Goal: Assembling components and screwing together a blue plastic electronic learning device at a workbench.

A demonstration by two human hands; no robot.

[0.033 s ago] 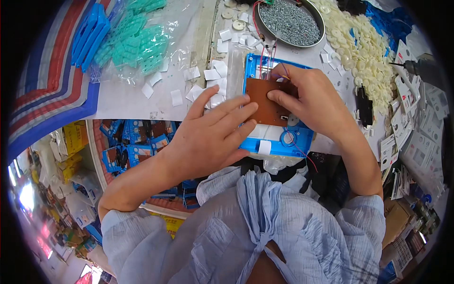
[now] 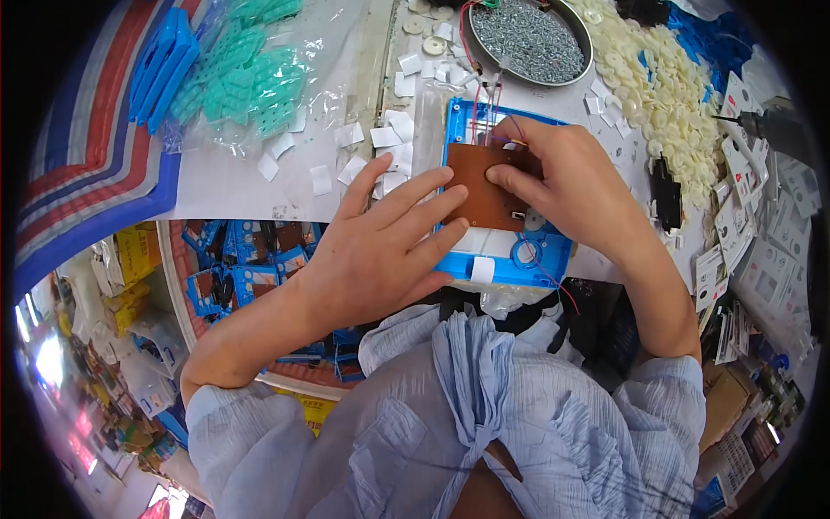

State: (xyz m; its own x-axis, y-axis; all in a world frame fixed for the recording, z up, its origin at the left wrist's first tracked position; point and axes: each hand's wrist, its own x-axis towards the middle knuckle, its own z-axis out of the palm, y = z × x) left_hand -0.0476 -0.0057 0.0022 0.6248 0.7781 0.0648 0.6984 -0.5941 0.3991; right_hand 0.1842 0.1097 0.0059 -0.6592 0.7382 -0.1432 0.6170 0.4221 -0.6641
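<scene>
A brown circuit board (image 2: 474,186) lies over the open blue plastic casing (image 2: 553,262), covering its middle. My right hand (image 2: 575,177) grips the board's right side, thumb on its face and the other fingers bent at its far edge, partly hidden. My left hand (image 2: 367,242) has its fingers spread, with fingertips at the board's left edge. Thin wires (image 2: 484,104) run from beyond the casing towards the board. A reddish wire (image 2: 560,290) curls out over the near rim, by a round blue ring (image 2: 526,253). A white paper piece (image 2: 482,270) sits on the near wall.
Beyond the casing stands a round metal tray (image 2: 590,54) of small screws. Cream plastic discs (image 2: 666,99) are heaped at the right, near a power screwdriver (image 2: 769,125). White paper squares (image 2: 385,137) and bagged green parts (image 2: 251,86) lie leftward. Below, a bin holds blue assemblies (image 2: 251,242).
</scene>
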